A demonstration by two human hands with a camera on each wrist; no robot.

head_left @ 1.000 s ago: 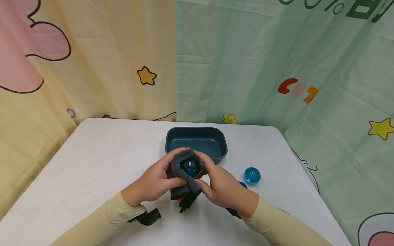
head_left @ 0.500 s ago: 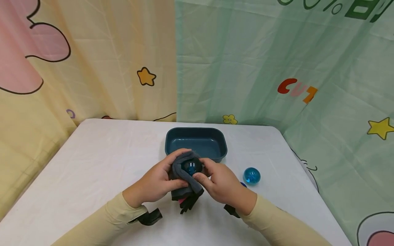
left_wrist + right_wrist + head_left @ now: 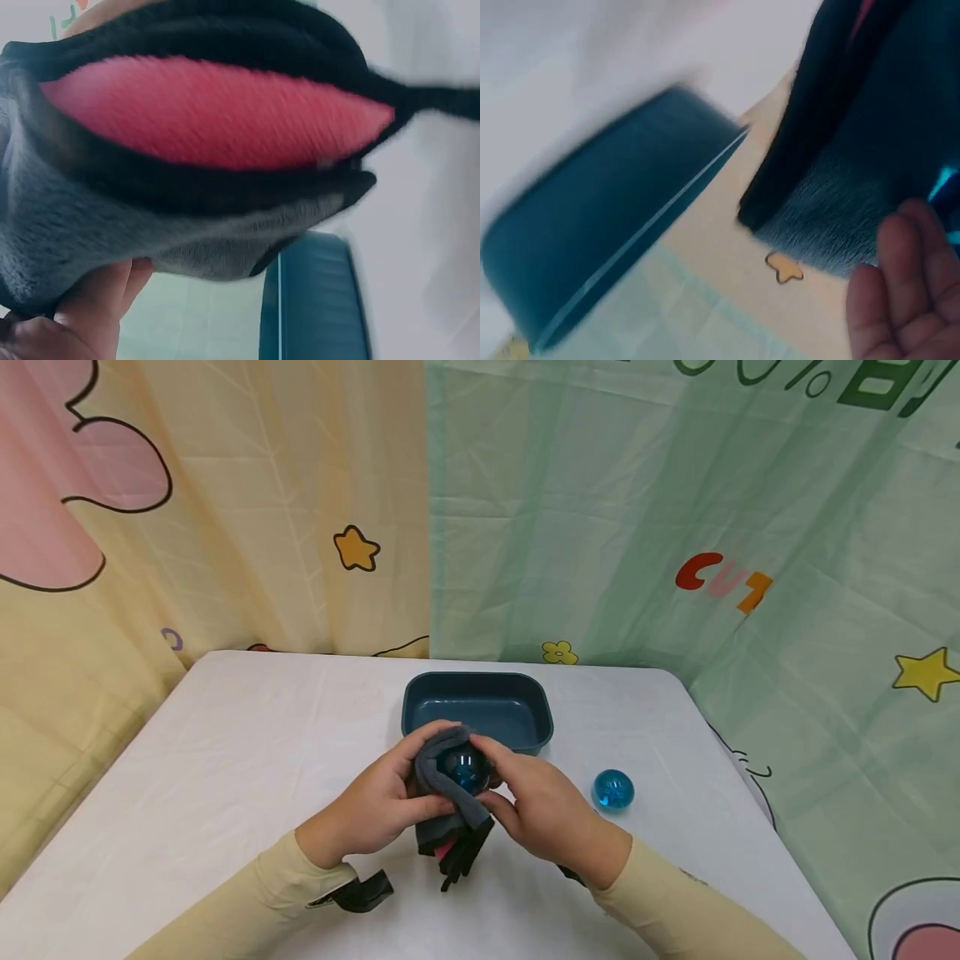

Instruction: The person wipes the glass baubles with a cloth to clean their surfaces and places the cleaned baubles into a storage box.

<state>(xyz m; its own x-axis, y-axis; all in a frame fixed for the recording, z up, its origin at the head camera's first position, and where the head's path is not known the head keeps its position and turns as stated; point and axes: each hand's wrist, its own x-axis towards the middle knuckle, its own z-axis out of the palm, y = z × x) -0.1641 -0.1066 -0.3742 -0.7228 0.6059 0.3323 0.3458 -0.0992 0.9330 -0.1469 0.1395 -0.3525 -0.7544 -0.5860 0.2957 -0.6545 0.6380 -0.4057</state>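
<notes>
A: Live from my end now: the dark blue ball (image 3: 465, 768) sits half wrapped in the grey cloth (image 3: 453, 831), held up just on the near side of the tray (image 3: 480, 703). So what am I nervous about?

B: The grip! The left hand (image 3: 378, 797) has its fingers curled round the cloth, and if that fabric slides on such a shiny curve, I think the ball could squirt free

A: And over on the right hand (image 3: 547, 806), I see fingers and thumb curved round the ball's other side, grasping it

B: Yes, and I reckon too light a pinch there, with the cloth slack, lets it drop and roll! The second blue ball (image 3: 614, 790) lies bare on the desk (image 3: 300, 727), near that wrist; one careless sweep of the right sleeve (image 3: 675, 893) could set it rolling too

A: Loose ends, then! My left wrist feed has the cloth gaping, pink lining (image 3: 225, 112) showing, a black strip (image 3: 450, 101) trailing; snag that and the wrap might twist

B: And a slip forward could clip the tray, though I can't tell how much cloth covers the ball's far side
</notes>
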